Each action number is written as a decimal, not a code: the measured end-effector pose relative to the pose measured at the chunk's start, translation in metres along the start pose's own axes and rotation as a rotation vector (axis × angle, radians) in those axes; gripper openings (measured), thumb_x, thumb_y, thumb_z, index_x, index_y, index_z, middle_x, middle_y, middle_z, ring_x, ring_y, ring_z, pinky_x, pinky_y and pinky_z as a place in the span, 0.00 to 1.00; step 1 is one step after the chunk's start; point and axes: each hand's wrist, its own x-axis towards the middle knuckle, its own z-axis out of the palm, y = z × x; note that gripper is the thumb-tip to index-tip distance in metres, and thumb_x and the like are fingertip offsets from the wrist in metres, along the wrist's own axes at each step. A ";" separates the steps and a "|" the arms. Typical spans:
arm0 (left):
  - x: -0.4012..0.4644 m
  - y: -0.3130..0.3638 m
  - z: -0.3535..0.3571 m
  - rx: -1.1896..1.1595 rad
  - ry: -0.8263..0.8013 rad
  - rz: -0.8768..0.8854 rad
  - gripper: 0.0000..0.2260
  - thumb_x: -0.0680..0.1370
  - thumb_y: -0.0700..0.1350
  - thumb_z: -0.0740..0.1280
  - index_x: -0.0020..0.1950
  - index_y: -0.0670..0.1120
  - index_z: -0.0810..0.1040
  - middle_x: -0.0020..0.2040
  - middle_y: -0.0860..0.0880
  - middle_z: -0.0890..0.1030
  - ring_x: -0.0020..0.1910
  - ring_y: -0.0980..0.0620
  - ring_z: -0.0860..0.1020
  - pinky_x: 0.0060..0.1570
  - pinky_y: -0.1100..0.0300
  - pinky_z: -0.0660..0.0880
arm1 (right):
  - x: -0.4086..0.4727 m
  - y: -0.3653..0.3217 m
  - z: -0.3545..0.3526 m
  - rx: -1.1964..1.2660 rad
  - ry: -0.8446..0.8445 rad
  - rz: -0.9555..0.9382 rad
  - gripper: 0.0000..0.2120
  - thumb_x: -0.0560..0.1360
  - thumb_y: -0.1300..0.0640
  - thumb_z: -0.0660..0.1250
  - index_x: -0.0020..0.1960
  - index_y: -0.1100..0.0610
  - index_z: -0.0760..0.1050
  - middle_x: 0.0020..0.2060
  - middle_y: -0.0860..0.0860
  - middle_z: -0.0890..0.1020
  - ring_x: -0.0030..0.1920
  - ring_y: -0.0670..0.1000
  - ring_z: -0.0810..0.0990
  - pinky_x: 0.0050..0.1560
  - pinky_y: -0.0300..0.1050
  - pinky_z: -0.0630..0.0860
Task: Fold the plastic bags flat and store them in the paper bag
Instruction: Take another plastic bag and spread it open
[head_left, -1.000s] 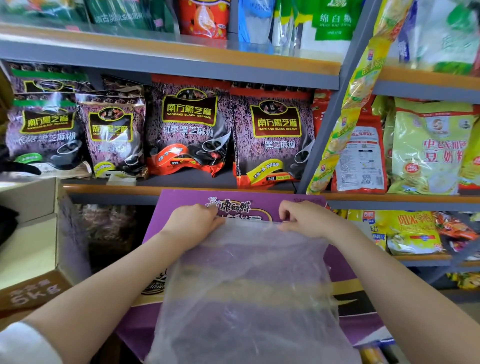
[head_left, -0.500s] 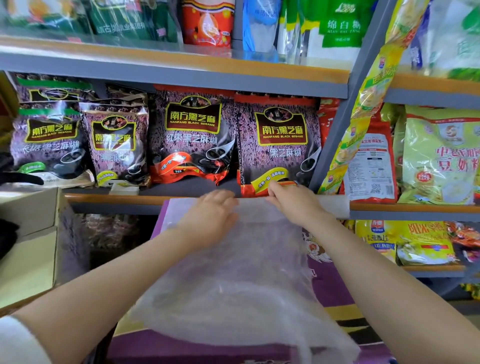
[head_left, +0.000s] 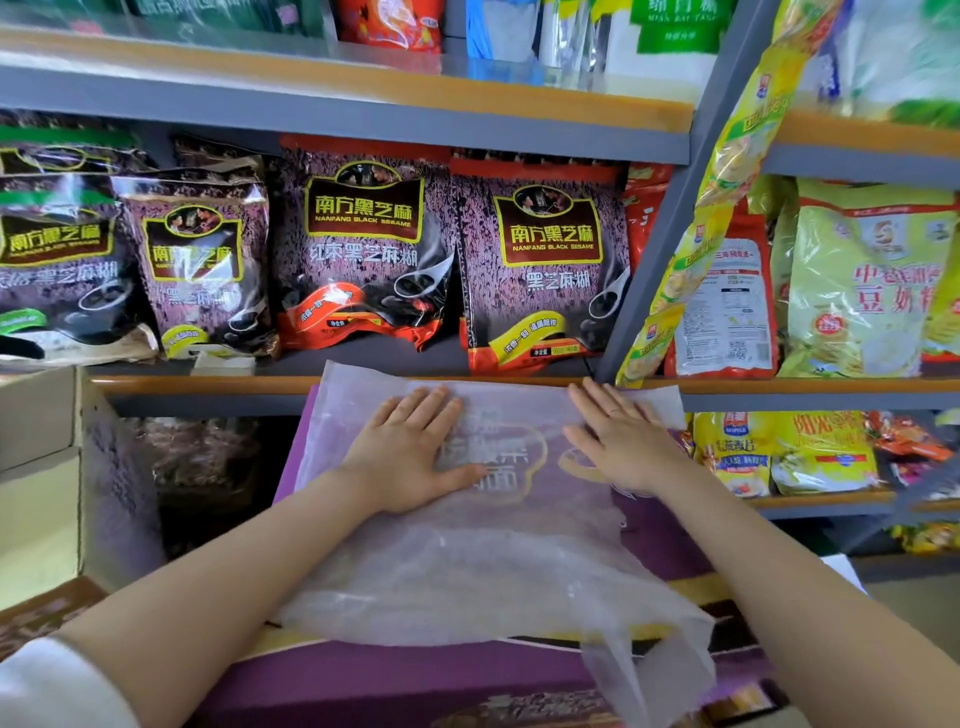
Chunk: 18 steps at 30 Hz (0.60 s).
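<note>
A thin translucent plastic bag (head_left: 498, 566) lies spread on top of a purple printed carton (head_left: 415, 680), its far edge reaching the shelf lip. My left hand (head_left: 410, 452) lies flat on the bag's upper left part, fingers straight and spread. My right hand (head_left: 618, 441) lies flat on the upper right part, fingers straight and pointing away from me. One corner of the bag hangs over the carton's near right side. No paper bag is in view.
A grey shelf rack (head_left: 363, 387) stands right behind the carton, stocked with purple sesame packs (head_left: 545, 265) and yellow-green packs (head_left: 862, 280). An open cardboard box (head_left: 41, 467) sits to the left. More packs (head_left: 779, 452) fill the lower right shelf.
Both hands went from pinching the bag's top edge to lying flat on it. The bag's top edge moved away from me up to the shelf lip and now lies spread wider.
</note>
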 end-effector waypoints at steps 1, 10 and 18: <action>0.001 -0.001 -0.001 -0.002 -0.008 0.004 0.59 0.51 0.77 0.23 0.76 0.50 0.45 0.77 0.50 0.47 0.76 0.50 0.46 0.72 0.54 0.43 | -0.003 0.006 -0.006 0.007 -0.021 0.051 0.28 0.80 0.41 0.45 0.77 0.48 0.44 0.77 0.48 0.42 0.77 0.49 0.43 0.74 0.52 0.44; -0.021 -0.003 -0.040 -0.569 0.080 -0.002 0.20 0.81 0.49 0.56 0.71 0.43 0.64 0.71 0.46 0.67 0.68 0.53 0.66 0.62 0.71 0.55 | -0.113 -0.100 -0.045 -0.031 -0.035 -0.686 0.27 0.70 0.39 0.67 0.66 0.48 0.69 0.68 0.42 0.68 0.66 0.46 0.69 0.64 0.46 0.68; -0.099 -0.022 -0.048 -0.692 0.284 0.050 0.23 0.68 0.64 0.59 0.49 0.48 0.80 0.48 0.55 0.80 0.49 0.61 0.76 0.51 0.69 0.69 | -0.054 -0.089 -0.030 0.136 0.186 -0.406 0.16 0.80 0.55 0.55 0.35 0.58 0.69 0.36 0.51 0.72 0.43 0.54 0.74 0.43 0.52 0.69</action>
